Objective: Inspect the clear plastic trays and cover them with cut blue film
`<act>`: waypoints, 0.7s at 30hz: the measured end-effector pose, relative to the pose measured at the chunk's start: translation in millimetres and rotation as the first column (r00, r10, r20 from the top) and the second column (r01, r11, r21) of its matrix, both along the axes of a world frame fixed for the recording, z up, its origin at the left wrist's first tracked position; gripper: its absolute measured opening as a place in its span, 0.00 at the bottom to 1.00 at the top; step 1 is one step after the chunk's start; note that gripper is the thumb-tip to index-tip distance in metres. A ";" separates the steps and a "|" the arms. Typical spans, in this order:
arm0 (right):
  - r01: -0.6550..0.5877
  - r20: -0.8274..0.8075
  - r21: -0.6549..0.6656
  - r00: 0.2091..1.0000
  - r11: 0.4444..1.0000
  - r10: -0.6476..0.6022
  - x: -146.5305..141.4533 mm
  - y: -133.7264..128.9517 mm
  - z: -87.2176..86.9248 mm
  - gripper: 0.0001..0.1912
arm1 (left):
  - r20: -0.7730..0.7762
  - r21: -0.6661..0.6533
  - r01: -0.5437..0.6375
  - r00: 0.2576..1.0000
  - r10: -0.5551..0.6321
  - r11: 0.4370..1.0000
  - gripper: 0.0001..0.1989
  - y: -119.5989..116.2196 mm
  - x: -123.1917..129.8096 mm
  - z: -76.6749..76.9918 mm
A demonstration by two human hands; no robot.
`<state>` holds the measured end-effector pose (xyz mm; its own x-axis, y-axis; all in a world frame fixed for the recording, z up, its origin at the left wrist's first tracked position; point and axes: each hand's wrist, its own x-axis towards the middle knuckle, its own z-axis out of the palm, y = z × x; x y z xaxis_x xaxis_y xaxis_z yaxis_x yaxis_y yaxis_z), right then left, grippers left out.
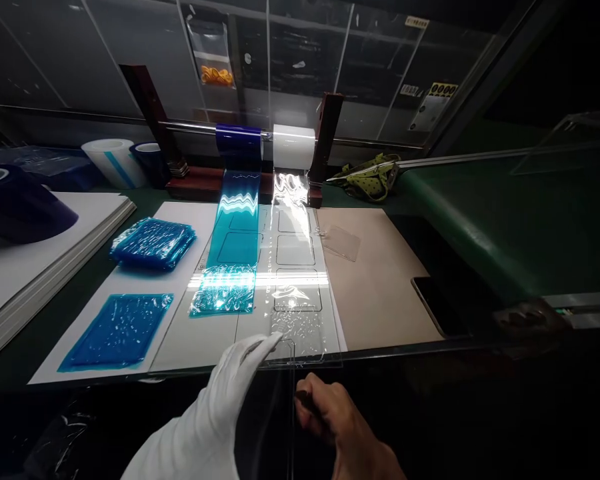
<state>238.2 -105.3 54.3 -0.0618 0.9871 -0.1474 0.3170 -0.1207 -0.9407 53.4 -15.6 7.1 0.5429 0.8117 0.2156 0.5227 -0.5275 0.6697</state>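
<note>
My left hand (pixel 215 393), in a white glove, reaches to the table's front edge. Its fingertips press together at the near end of a strip of clear film (pixel 297 320), which has bubbles and wrinkles there. The clear film comes off a white roll (pixel 294 147). My right hand (pixel 333 417), bare, is a closed fist just below the edge, right of the glove. Something dark shows between its fingers, too shadowed to name. Left of the clear strip, a blue film strip (pixel 237 247) hangs from a dark blue roll (pixel 239 141) onto a sheet with drawn rectangles (pixel 180 340).
A stack of blue film-covered pieces (pixel 154 241) and a single blue piece (pixel 117 331) lie left. A clear plate (pixel 344 243) rests on brown card (pixel 380 293), beside a phone (pixel 437 307). A wooden roll stand (pixel 195 183) stands behind; more rolls (pixel 113 162) are at left.
</note>
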 end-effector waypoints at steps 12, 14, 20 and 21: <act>-0.004 0.082 0.091 0.997 0.996 -0.004 -0.3 -4.6 -17.4 0.33 | -0.054 -0.111 0.120 0.990 -0.127 0.987 0.28 3.6 6.4 16.0; 0.021 0.079 0.109 0.996 0.994 -0.030 0.1 -5.1 -15.5 0.32 | -0.056 -0.101 0.152 0.986 -0.159 0.983 0.30 3.2 6.0 18.7; 0.021 -0.006 0.146 1.000 0.989 -0.021 2.4 1.6 -14.3 0.32 | -0.123 0.018 0.159 0.980 -0.155 0.987 0.32 4.4 11.8 12.5; 0.000 -0.031 0.140 1.000 0.990 0.004 3.4 3.3 -14.3 0.32 | -0.133 0.032 0.163 0.978 -0.158 0.986 0.31 4.9 13.2 11.5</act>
